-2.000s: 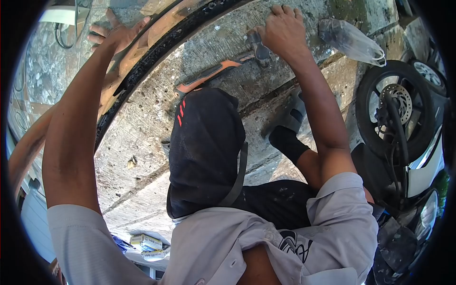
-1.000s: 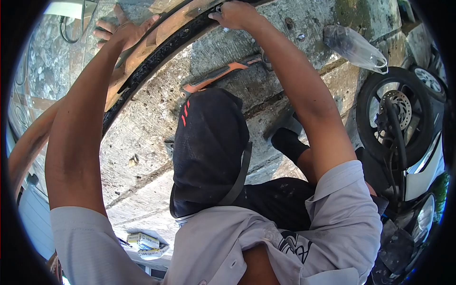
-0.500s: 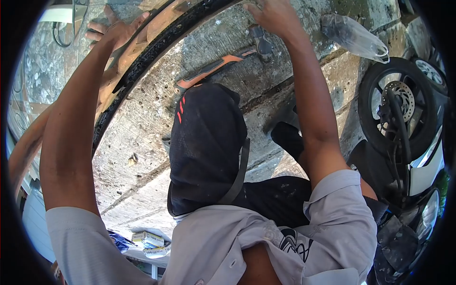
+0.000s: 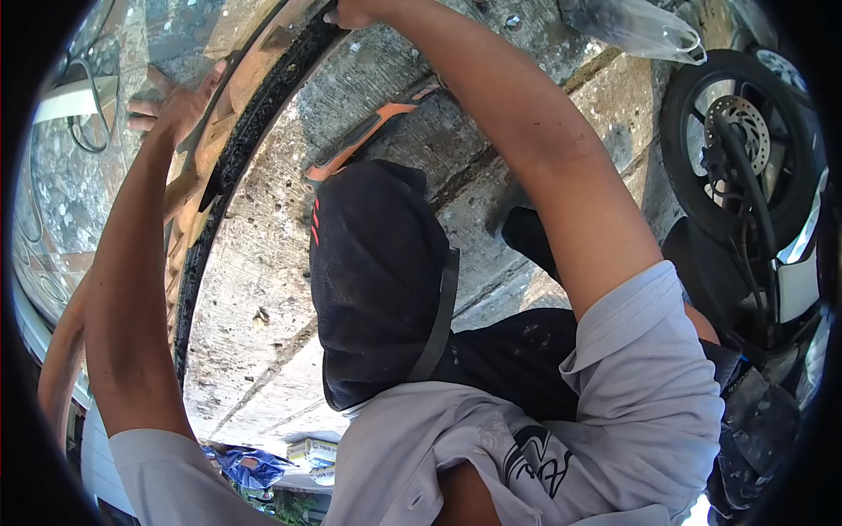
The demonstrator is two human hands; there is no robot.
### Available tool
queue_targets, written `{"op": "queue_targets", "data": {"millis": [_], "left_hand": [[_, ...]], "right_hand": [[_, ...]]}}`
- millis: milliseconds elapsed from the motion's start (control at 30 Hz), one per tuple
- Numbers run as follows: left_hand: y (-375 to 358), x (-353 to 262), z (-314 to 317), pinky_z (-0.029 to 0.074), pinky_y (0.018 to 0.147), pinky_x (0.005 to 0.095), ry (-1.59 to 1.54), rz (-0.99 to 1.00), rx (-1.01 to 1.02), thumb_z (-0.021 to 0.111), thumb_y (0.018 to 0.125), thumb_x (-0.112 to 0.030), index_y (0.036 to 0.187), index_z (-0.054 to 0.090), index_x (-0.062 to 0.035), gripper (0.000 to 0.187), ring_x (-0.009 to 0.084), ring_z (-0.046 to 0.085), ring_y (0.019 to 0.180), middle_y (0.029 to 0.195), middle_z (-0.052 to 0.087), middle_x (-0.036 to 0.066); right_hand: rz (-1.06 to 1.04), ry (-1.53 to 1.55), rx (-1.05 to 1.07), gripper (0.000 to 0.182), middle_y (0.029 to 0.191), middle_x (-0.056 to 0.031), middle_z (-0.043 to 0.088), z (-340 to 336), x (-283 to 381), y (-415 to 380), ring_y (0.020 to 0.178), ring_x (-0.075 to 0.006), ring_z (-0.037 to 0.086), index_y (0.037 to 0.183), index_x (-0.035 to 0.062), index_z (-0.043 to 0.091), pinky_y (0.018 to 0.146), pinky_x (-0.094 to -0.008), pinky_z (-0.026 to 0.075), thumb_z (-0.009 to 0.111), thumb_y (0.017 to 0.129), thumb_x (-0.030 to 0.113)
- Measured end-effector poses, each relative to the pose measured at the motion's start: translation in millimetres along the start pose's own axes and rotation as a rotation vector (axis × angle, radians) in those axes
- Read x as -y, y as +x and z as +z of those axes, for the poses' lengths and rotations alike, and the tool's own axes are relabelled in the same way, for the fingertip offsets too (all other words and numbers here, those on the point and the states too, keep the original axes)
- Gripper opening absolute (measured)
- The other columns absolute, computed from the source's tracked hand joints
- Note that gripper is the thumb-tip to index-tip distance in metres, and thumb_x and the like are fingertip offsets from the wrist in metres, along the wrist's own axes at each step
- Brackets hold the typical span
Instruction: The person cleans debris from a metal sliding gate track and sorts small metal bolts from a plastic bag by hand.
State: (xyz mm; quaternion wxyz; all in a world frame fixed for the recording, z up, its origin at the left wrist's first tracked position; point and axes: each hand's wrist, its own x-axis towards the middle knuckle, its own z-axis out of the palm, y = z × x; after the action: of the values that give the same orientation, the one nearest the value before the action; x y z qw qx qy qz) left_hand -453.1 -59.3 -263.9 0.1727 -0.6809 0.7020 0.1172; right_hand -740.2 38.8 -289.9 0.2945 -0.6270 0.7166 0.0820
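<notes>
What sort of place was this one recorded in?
Most likely an outdoor roadside tyre or motorcycle repair spot. A parked motorcycle's front wheel with its disc brake stands on rough concrete ground, an orange-handled tool lies there, and both hands work a large black tyre.

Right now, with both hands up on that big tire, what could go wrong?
The right hand grips the tire's black edge, and the left hand presses flat on its side. A slip might pinch fingers against the concrete. An orange-handled tool lies just beside the knee, so it could be knocked or knelt on. The parked motorbike stands close on the right.
</notes>
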Motion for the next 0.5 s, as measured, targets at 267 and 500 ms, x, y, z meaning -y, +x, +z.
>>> {"op": "queue_targets", "data": {"millis": [267,500], "left_hand": [[7.9,3.5,9.7,0.008,0.102,0.0776,0.033,0.017,-0.046,0.045,0.057,-0.097,0.149,-0.025,-0.0149,0.142,0.0646,-0.017,0.133,0.146,-0.02,0.043],[-9.7,-5.6,-4.6,0.006,0.103,0.0768,0.047,-0.005,-0.007,0.042,0.06,-0.097,0.149,-0.026,-0.0144,0.139,0.0638,-0.014,0.135,0.146,-0.019,0.043]], "right_hand": [[-0.33,0.157,-0.517,0.04,0.114,-0.0236,0.064,7.1,-35.8,-51.4,0.112,-0.0385,0.058,0.107,-0.0017,0.067,0.096,-0.0446,0.045,0.057,0.09,0.033],[-0.078,0.304,-0.332,0.033,0.111,-0.0194,0.066,-32.8,-68.4,-116.1,0.111,-0.0375,0.057,0.1,0.0006,0.069,0.099,-0.0429,0.043,0.057,0.089,0.029]]}}
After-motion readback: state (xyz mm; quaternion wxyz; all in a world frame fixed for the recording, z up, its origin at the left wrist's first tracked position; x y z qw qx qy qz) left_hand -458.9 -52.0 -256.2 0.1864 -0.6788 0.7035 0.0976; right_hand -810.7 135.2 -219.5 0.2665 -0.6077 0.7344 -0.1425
